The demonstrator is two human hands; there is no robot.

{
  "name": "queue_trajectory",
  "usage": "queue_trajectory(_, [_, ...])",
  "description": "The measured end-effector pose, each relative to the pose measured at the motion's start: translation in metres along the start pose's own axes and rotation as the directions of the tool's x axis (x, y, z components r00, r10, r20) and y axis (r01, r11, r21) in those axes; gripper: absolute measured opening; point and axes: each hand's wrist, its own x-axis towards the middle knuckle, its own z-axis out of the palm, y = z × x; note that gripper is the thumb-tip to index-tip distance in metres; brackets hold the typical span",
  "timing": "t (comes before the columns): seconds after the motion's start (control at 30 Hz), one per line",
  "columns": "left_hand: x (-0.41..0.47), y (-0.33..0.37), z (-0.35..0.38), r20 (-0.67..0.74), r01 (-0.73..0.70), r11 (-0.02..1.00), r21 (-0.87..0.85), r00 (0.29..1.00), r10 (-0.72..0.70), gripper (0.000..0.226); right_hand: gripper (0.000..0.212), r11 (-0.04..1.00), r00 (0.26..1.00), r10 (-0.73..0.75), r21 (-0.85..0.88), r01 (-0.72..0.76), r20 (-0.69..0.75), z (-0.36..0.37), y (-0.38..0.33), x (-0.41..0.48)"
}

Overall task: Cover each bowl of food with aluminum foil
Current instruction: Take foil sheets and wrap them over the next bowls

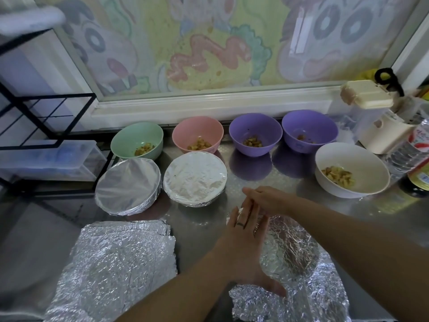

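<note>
- The left hand (243,247) lies flat, its fingers straight and close together, a ring on one of them. The thumb is spread toward the near side. It presses down on a crinkled foil sheet (299,256) and grips nothing.
- The right hand (267,198) reaches in from the right with straight fingers pointing left, laid across the left fingertips at the far edge of that sheet. It holds nothing. Whether it touches the foil I cannot tell.
- The foil sheet sits at the near right of the steel counter (232,182), domed over a round shape. What lies under it is hidden. Its loose near edge is bunched beside the left thumb.
- At the near left, well apart from the hands, a stack of foil sheets (111,270) lies flat.
- Just beyond the stack stand the left foil-covered bowl (128,187) and the right foil-covered bowl (195,178), side by side, foil drawn tight over their rims.
- The far row is uncovered, each bowl with a little browned food: the green bowl (137,140), the pink bowl (197,135), the left purple bowl (255,135) and the right purple bowl (310,133).
- The white bowl (351,169) stands to the right of the hands, uncovered, with food in it.
- At the far right are a cream container (380,133) and a clear bottle (408,156). A black rack (46,108) stands at the left.
</note>
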Motion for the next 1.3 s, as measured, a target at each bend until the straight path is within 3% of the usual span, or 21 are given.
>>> queue_trajectory(0.03, [0.000, 0.000, 0.000, 0.006, -0.001, 1.000, 0.004, 1.000, 0.001, 0.153, 0.055, 0.994, 1.000, -0.003, 0.110, 0.005, -0.020, -0.002, -0.001, -0.006])
queue_trajectory(0.1, [0.000, 0.000, 0.002, 0.022, 0.003, 1.000, 0.003, 1.000, -0.003, 0.150, 0.049, 0.952, 0.965, -0.032, 0.285, 0.109, -0.260, -0.008, 0.002, -0.023])
queue_trajectory(0.17, [-0.001, 0.000, 0.002, 0.020, 0.012, 1.000, -0.012, 1.000, -0.012, 0.149, 0.044, 0.924, 0.834, -0.009, 0.315, 0.218, -0.551, -0.003, 0.010, -0.052])
queue_trajectory(0.2, [-0.001, 0.001, 0.002, 0.022, 0.017, 1.000, -0.024, 1.000, -0.017, 0.148, 0.041, 0.923, 0.792, -0.009, 0.300, 0.242, -0.610, 0.008, 0.014, -0.069])
queue_trajectory(0.3, [-0.001, 0.002, 0.002, 0.031, 0.034, 0.999, -0.025, 0.999, -0.033, 0.148, 0.047, 0.974, 0.798, -0.055, 0.143, 0.174, -0.600, 0.054, 0.039, -0.099])
queue_trajectory(0.4, [0.000, 0.001, 0.004, 0.020, 0.047, 0.999, 0.007, 0.999, -0.048, 0.147, 0.057, 0.997, 0.791, 0.017, 0.067, 0.031, -0.612, 0.083, 0.071, -0.095])
queue_trajectory(0.47, [0.000, 0.001, 0.005, 0.020, 0.050, 0.999, 0.015, 0.999, -0.051, 0.148, 0.058, 0.989, 0.753, 0.058, 0.140, 0.045, -0.655, 0.087, 0.077, -0.093])
queue_trajectory(0.57, [0.000, 0.001, 0.003, 0.027, 0.045, 0.999, 0.027, 0.999, -0.045, 0.148, 0.033, 0.962, 0.679, 0.085, 0.239, 0.135, -0.729, 0.084, 0.078, -0.094])
queue_trajectory(0.63, [0.000, 0.002, 0.003, 0.036, 0.044, 0.999, 0.028, 0.998, -0.045, 0.148, 0.032, 0.930, 0.656, 0.126, 0.318, 0.182, -0.744, 0.083, 0.081, -0.096])
queue_trajectory(0.77, [0.000, 0.003, 0.001, 0.054, 0.060, 0.998, 0.036, 0.997, -0.062, 0.150, 0.036, 0.788, 0.752, 0.262, 0.584, 0.196, -0.605, 0.077, 0.083, -0.098])
queue_trajectory(0.87, [-0.002, 0.008, 0.002, 0.040, 0.117, 0.993, -0.008, 0.992, -0.116, 0.150, 0.033, 0.732, 0.797, 0.275, 0.655, 0.188, -0.537, 0.066, 0.083, -0.097])
queue_trajectory(0.97, [-0.005, 0.022, 0.007, 0.044, 0.264, 0.956, -0.127, 0.965, -0.260, 0.149, 0.035, 0.832, 0.850, 0.196, 0.542, 0.120, -0.489, 0.045, 0.076, -0.091])
queue_trajectory(1.07, [-0.012, 0.037, 0.004, 0.161, 0.393, 0.867, -0.308, 0.919, -0.359, 0.140, 0.032, 0.961, 0.868, 0.037, 0.255, 0.105, -0.495, 0.015, 0.067, -0.070])
queue_trajectory(1.17, [-0.020, 0.037, -0.010, 0.256, 0.479, 0.773, -0.416, 0.877, -0.406, 0.122, 0.035, 0.982, 0.786, -0.039, 0.120, 0.143, -0.617, -0.010, 0.055, -0.062])
queue_trajectory(1.23, [-0.018, 0.028, -0.018, 0.193, 0.480, 0.771, -0.420, 0.877, -0.441, 0.109, 0.035, 0.979, 0.739, -0.066, 0.100, 0.178, -0.671, -0.011, 0.049, -0.074])
queue_trajectory(1.3, [-0.007, 0.014, -0.021, -0.005, 0.427, 0.801, -0.420, 0.881, -0.473, 0.089, 0.036, 0.981, 0.765, -0.046, 0.118, 0.157, -0.642, 0.003, 0.050, -0.087])
